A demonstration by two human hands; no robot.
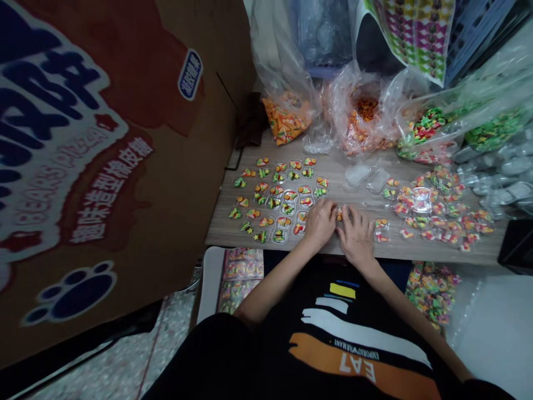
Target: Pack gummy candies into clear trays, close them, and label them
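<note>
My left hand (320, 224) and my right hand (356, 232) meet at the table's front edge, fingertips curled round a small clear candy tray (339, 213). An orange piece shows between them; the hands hide most of that tray. Left of my left hand lie loose rows of similar small trays (287, 202), with orange, green and red gummy candies in them. Close by my right hand is one more filled tray (382, 229). Farther right, many filled trays (441, 208) are heaped together.
Clear bags of orange candies (287, 119), small orange pieces (362, 119) and green and red candies (428, 130) stand along the back. Two clear lids (358, 175) lie before them. A large printed cardboard box (175, 166) blocks the left. A bag of colourful packs (433, 294) sits below the table.
</note>
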